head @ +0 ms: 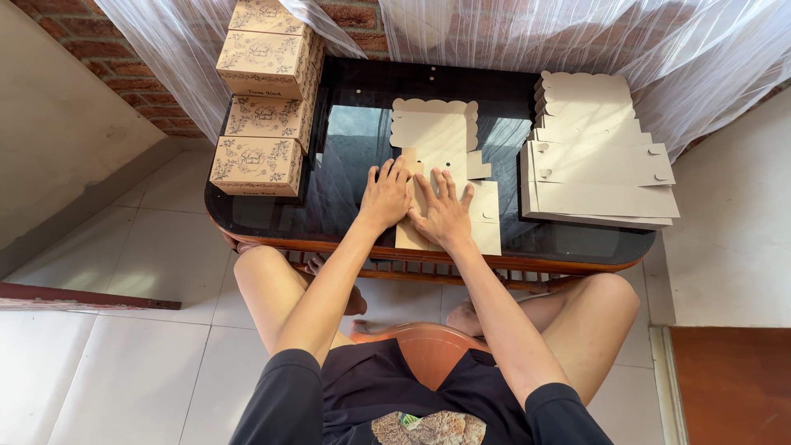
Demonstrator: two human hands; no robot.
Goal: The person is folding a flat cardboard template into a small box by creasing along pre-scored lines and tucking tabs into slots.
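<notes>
A flat, unfolded tan cardboard box blank [441, 136] with a scalloped far edge lies in the middle of a dark glass table [346, 177]. My left hand [386, 196] rests flat on the blank's near left part, fingers spread. My right hand [443, 213] presses flat beside it on the near part of the blank, fingers apart. Neither hand grips anything.
A stack of flat box blanks [597, 156] lies on the table's right side. Several assembled patterned tan boxes [265, 99] are stacked at the left. Sheer white curtain [527, 33] hangs behind, over a brick wall. My bare knees flank the table's wooden rim [428, 255]; tiled floor lies around.
</notes>
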